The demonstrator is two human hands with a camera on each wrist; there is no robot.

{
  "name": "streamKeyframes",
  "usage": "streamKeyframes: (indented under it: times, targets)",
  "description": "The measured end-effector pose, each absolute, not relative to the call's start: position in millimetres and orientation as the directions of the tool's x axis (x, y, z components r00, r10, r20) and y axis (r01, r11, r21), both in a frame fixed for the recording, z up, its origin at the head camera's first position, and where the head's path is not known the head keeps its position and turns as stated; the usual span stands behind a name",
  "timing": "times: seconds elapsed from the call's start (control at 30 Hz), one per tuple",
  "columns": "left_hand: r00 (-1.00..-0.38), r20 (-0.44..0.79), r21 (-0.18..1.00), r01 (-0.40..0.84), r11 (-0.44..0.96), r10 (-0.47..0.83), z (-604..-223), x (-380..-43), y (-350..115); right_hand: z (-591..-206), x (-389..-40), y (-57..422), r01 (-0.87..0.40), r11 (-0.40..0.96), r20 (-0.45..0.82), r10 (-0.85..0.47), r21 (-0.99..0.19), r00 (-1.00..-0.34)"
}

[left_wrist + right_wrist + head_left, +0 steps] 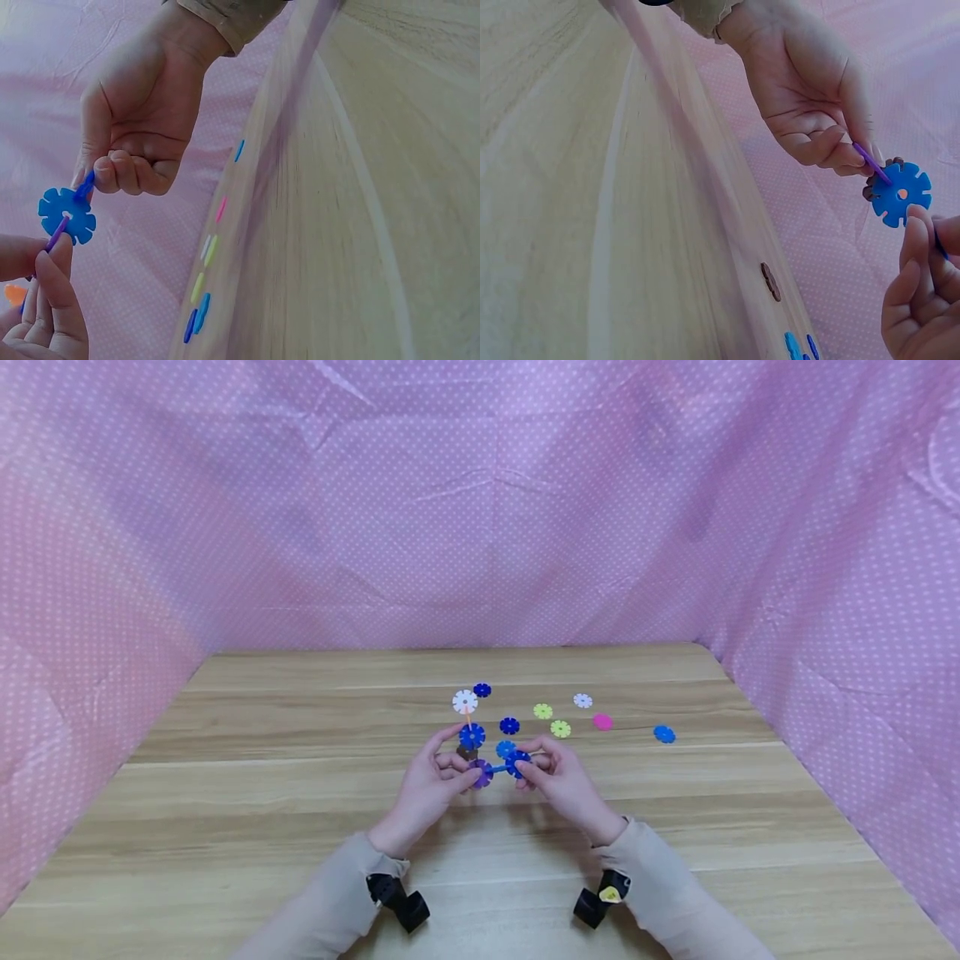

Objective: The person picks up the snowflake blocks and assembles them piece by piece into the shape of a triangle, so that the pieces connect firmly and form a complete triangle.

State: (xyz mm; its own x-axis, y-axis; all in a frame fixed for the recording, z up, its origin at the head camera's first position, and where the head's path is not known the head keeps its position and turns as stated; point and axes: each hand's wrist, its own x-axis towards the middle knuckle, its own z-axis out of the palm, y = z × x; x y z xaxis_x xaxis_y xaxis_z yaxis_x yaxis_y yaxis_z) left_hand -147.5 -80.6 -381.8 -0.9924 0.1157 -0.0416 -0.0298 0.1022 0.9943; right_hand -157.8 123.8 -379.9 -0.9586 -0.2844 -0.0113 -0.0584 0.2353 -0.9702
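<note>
A chain of slotted plastic snowflake discs spans both hands above the table. My left hand (431,781) pinches a purple disc (483,775) between thumb and fingers. My right hand (561,777) grips a dark blue disc (513,760) by its edge. Joining these two is a light blue disc (51,206), edge-on in the head view and face-on in the wrist views. Beyond the left fingers the chain rises through a brown disc (869,192), a blue disc (472,737) and an orange disc (469,720) to a white disc (465,702).
Loose discs lie flat on the wooden table (262,827): dark blue (509,726), light blue (506,748), yellow-green (560,728), white (582,701), pink (603,722) and blue (664,734). A brown disc (770,282) shows in the right wrist view. Pink dotted cloth (480,527) surrounds the table.
</note>
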Motion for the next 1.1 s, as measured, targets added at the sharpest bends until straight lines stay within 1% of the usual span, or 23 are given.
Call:
streamKeyframes:
  times: [0.13,0.4,0.57,0.73,0.87,0.97,1.1]
  targets:
    - [-0.994,-0.039,0.995,-0.028,0.097,0.105,-378.9,-146.0,-79.7,-380.3,-156.7,123.0,-0.075,0.222,0.013,-0.268,-0.972,-0.963]
    - [-0.995,-0.034,0.996,-0.026,0.085,0.095,-375.8,-143.7,-78.3,-379.4,-154.2,120.7,-0.124,0.175,0.072,-0.277,-0.977,-0.958]
    - [-0.995,-0.035,0.996,-0.028,0.080,0.092,-376.6,-143.7,-78.2,-380.4,-154.0,120.9,-0.137,0.169,0.087,-0.275,-0.976,-0.958]
    - [-0.995,-0.024,0.997,-0.017,0.070,0.100,-379.0,-144.1,-79.2,-382.3,-154.8,119.7,-0.130,0.154,0.080,-0.296,-0.979,-0.952]
    - [-0.994,-0.013,0.998,-0.006,0.064,0.107,-380.1,-144.7,-81.0,-381.9,-156.7,120.1,-0.142,0.164,0.078,-0.345,-0.976,-0.935]
    - [-0.993,-0.023,0.998,-0.015,0.067,0.114,-379.7,-146.0,-82.9,-380.3,-159.3,121.8,-0.127,0.176,0.050,-0.387,-0.976,-0.921]
    - [-0.990,-0.040,0.997,-0.030,0.075,0.138,-379.1,-148.1,-85.2,-378.5,-162.6,125.8,-0.063,0.190,-0.023,-0.419,-0.980,-0.908]
